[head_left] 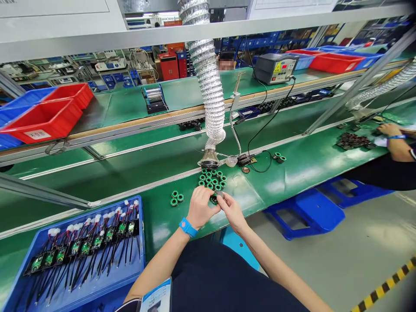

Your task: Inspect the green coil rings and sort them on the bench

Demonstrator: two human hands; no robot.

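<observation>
My left hand (200,207) and my right hand (231,209) meet over the front edge of the green bench (292,173). Both pinch a small green ring-shaped coil (214,199) between their fingertips. My left wrist wears a blue band (187,227). Just beyond my hands lies a cluster of several green ring coils (212,178). A few more ring coils (176,198) lie to the left of my left hand.
A blue tray (97,281) of wired circuit boards sits at the lower left. A silver flexible duct (209,91) hangs down to a nozzle behind the coils. Red bins (48,115) and a soldering station (275,67) stand on the upper shelf. Another person's hand (390,130) works at the right.
</observation>
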